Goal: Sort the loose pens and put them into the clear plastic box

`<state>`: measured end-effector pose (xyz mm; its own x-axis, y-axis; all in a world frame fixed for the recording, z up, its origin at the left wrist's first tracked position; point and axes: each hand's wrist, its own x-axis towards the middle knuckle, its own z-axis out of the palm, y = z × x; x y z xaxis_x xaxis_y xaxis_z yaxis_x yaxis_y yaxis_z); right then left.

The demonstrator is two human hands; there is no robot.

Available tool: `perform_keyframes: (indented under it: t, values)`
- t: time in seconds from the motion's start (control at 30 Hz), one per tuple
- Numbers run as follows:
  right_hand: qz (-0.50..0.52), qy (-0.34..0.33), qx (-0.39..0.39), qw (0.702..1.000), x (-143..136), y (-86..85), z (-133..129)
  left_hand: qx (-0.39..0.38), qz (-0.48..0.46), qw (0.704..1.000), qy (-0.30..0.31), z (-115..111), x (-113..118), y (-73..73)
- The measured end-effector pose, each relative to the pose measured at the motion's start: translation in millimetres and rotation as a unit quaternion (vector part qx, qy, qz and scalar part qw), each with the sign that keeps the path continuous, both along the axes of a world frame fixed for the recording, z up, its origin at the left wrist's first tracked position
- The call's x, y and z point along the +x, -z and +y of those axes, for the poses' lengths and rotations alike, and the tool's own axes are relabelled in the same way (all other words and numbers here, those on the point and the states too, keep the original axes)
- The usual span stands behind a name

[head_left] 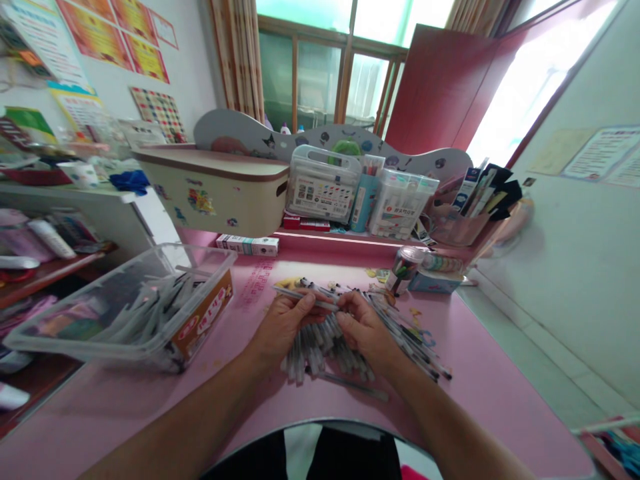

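Left of the grip sits a clear plastic bin (125, 313) of slim pens, then the left hand (285, 323) and right hand (363, 330) pinch one thin grey pen (307, 299) level between them, above a glossy heap of pens (350, 340) on the pink desk (500, 387).

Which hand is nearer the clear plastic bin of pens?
Left. The left hand sits just right of the clear plastic bin, gripping a pen over the pen pile. The right hand holds the pen's other end, farther from the bin.
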<state>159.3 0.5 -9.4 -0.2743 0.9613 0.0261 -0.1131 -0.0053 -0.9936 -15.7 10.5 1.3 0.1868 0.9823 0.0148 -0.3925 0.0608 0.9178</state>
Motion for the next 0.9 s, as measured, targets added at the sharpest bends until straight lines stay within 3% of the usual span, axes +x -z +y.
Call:
perform_keyframes:
  t: [0.13, 0.27, 0.37, 0.53, 0.67, 0.9]
  values:
    - [-0.006, 0.002, -0.038, 0.999, -0.2, -0.5, -0.4, 0.004, 0.002, 1.000, 0.011, 0.7, -0.1, 1.1]
    - [-0.044, 0.004, -0.009, 0.999, -0.6, 0.3, 0.5, 0.011, 0.007, 1.000, 0.009, 0.2, -0.1, 2.1]
    - [-0.014, 0.006, 0.001, 1.000, -1.0, -1.1, -0.5, 0.007, 0.008, 1.000, 0.001, -0.4, -0.1, 1.4]
    - [0.048, -0.015, -0.059, 0.997, -2.6, -6.8, -3.6, 0.005, 0.011, 1.000, 0.010, -1.1, 0.3, 0.4]
    - [0.024, -0.024, -0.079, 0.996, -3.0, -7.3, -2.5, 0.015, 0.037, 0.999, 0.010, -1.8, -0.1, -0.3]
    - [0.054, 0.000, -0.089, 0.995, -3.0, -6.0, -1.3, 0.017, 0.040, 0.994, -0.097, 4.0, -6.9, -2.6]
